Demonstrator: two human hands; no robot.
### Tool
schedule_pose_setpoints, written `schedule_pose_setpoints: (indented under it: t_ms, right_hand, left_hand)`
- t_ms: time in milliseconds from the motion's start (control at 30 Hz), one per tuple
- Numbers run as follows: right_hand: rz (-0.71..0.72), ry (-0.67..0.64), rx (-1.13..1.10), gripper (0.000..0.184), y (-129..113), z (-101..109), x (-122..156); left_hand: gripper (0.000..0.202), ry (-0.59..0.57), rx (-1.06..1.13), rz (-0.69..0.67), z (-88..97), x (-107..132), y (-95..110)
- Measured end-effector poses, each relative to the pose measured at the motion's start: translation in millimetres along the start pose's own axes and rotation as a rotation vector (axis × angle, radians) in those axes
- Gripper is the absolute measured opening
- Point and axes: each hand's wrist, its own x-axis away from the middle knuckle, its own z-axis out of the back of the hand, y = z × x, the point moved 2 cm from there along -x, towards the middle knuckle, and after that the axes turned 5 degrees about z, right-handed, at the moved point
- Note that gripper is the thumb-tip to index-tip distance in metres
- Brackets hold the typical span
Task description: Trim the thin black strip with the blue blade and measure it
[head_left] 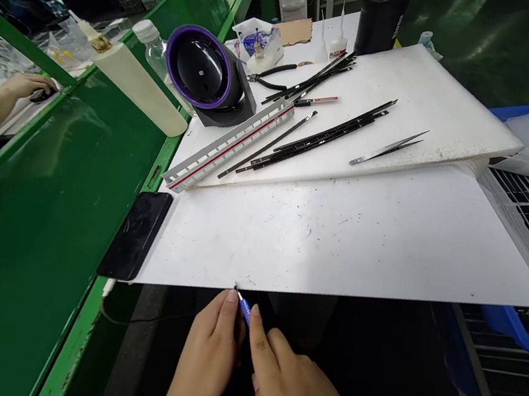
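Note:
My right hand [289, 381] is closed around a slim blue-handled craft knife [244, 308], its forefinger laid along the handle. The knife's tip points to the front edge of the white board [368, 242]. Beside it, my left hand [211, 348] is closed, thumb and fingers pinched at that edge by a tiny dark piece too small to make out. Dark specks lie on the board just beyond the fingertips. Farther back, narrow black strips [323, 135] lie in bundles on a thick white foam pad [461, 116], with tweezers [388, 148] to their right.
A triangular scale ruler [233, 145], pliers [272, 77] and a purple-rimmed fan [199, 69] occupy the back left. A phone [135, 234] lies at the left edge near a green partition [34, 240]. Blue crates [516, 331] stand right. Another person's hand [29, 86] shows beyond the partition.

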Motion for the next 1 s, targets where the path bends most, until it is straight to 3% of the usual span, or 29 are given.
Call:
schedule_pose_setpoints:
  t_ms: [133, 333, 467, 633, 733, 867, 933, 1000]
  right_hand:
    - [0.027, 0.034, 0.153, 0.080, 1, -4, -1]
    - [0.136, 0.331, 0.380, 0.092, 12, -41, 2]
    - [0.136, 0.383, 0.388, 0.102, 12, -49, 1]
    - [0.114, 0.340, 0.184, 0.098, 17, -24, 10]
    - [0.103, 0.332, -0.050, 0.082, 27, -2, 20]
    - [0.112, 0.420, -0.249, 0.058, 34, 25, 26]
    - [0.122, 0.441, -0.253, 0.051, 33, 33, 24]
    - [0.126, 0.421, -0.230, 0.049, 33, 38, 22]
  left_hand:
    - [0.042, 0.003, -0.110, -0.071, 3.0, -3, -5]
    - [0.044, 0.006, -0.177, -0.100, 5.9, -1, -13]
    - [0.045, 0.029, -0.194, -0.106, 6.4, -2, -13]
    - [0.045, -0.087, 0.060, 0.004, 5.6, -4, -17]
    - [0.041, -0.250, 0.383, 0.049, 4.7, -3, -17]
    - [0.030, -0.482, 0.886, 0.106, 4.9, -2, -8]
    - [0.024, -0.506, 0.947, 0.112, 5.9, -3, -4]
    - [0.021, -0.440, 0.873, 0.082, 8.0, -3, -3]
